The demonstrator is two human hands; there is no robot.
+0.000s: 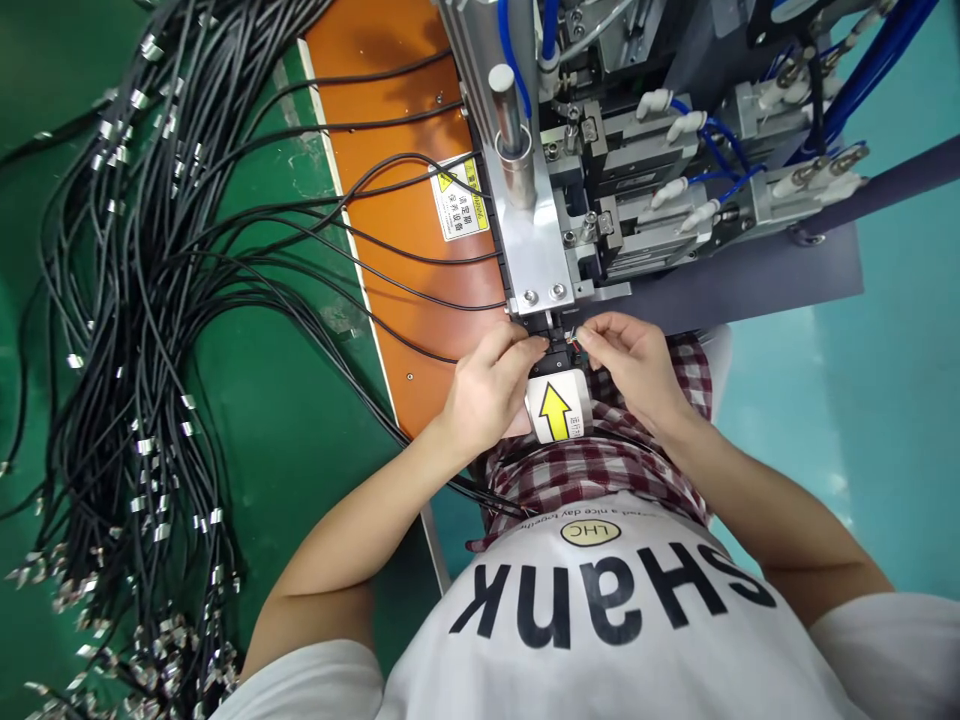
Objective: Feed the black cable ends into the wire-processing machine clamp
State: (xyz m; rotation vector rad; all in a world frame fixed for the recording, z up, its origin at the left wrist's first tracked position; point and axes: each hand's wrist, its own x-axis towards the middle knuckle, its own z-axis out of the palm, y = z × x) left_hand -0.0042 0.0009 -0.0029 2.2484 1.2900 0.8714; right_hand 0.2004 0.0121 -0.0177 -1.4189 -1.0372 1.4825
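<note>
My left hand (489,388) is closed at the left of a small black fixture (555,352), its fingertips pressed on the fixture's edge. A black cable (409,340) runs across the orange plate into that hand, where its end is hidden. From the other side, my right hand (637,368) pinches thin coloured wires (573,338) that stick out at the right of the fixture. Just below the fixture is a white label with a yellow arrow (556,408), beside my left palm.
A metal press machine (536,250) with blue air hoses and cylinders stands directly beyond my hands. Several black cables lie over the orange plate (397,110) into it. A large bundle of cables (150,260) with shiny ends covers the green table (300,480) on the left.
</note>
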